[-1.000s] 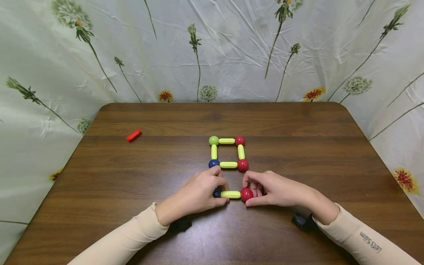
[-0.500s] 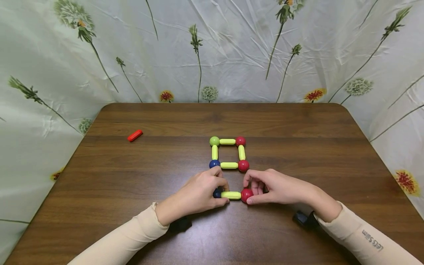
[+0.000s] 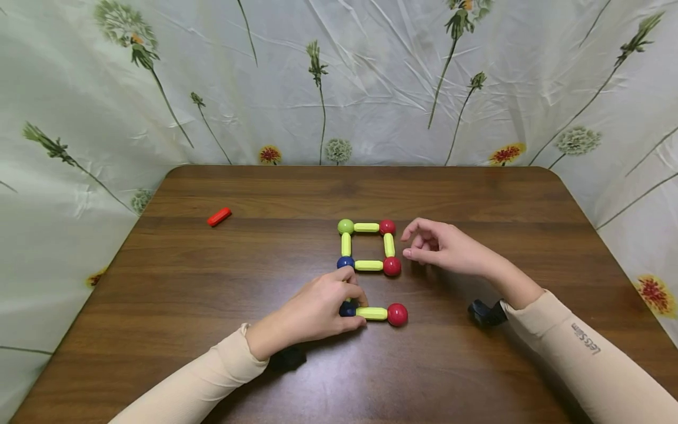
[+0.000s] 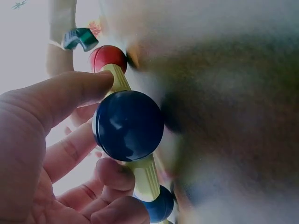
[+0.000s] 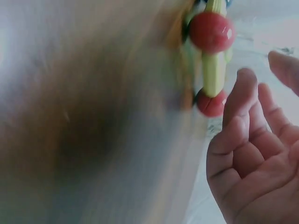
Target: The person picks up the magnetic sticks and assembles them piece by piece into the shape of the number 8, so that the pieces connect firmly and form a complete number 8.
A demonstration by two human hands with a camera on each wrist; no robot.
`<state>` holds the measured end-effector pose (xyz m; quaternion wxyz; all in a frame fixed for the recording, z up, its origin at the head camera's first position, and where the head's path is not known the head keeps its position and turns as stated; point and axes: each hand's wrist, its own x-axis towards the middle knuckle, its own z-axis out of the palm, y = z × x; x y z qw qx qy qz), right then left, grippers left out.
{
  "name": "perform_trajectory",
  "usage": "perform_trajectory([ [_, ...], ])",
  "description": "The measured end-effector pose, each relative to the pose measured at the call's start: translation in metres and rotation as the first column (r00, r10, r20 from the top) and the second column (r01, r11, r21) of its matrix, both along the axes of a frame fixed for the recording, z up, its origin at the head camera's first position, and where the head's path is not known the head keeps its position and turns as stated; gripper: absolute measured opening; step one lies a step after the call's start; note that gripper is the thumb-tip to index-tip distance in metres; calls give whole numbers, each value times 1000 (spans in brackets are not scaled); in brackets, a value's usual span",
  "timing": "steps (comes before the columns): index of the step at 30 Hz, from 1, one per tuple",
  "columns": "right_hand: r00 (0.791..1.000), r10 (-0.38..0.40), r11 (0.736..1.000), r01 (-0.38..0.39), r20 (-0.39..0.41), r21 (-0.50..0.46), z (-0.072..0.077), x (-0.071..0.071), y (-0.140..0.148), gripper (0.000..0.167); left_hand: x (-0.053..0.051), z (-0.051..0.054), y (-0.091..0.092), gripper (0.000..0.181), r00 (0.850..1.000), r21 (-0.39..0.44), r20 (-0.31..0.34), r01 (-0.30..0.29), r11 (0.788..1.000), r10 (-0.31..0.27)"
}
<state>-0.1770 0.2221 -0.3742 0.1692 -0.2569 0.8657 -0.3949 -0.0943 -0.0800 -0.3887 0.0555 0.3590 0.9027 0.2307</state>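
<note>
On the table, yellow rods join a green ball, two red balls and a blue ball in a square. A second yellow rod runs from that blue ball to a nearer dark blue ball, mostly under the left hand in the head view. From there the near yellow rod reaches another red ball. My left hand pinches the near rod beside the dark blue ball between thumb and index finger. My right hand, fingers loosely bent, holds nothing just right of the square.
A loose red rod lies at the back left of the brown wooden table. Behind the table hangs a flower-patterned cloth. A dark wrist device hangs under the right wrist.
My right hand has let go of the near red ball and moved up and right, beside the square. The left hand stays in place; the red ball lies where it was.
</note>
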Motion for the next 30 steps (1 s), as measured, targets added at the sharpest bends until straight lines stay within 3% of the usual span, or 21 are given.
perform_trajectory([
  [6, 998, -68, 998, 68, -4, 10, -9, -28, 0, 37, -1, 1, -2, 16, 1000, 10, -6, 16, 1000, -16],
  [13, 998, -66, 997, 65, 16, 30, -15, -49, -6, 44, -1, 2, -5, 16, 999, 12, 0, 37, 999, -37],
  [23, 999, -42, 998, 40, 32, 58, -21, -57, -16, 41, -1, 2, -9, 16, 999, 39, -10, 48, 998, -48],
  [30, 997, -17, 1000, 15, 77, 25, -23, -58, -18, 42, -3, 6, -14, 13, 998, 74, 33, 55, 996, -58],
])
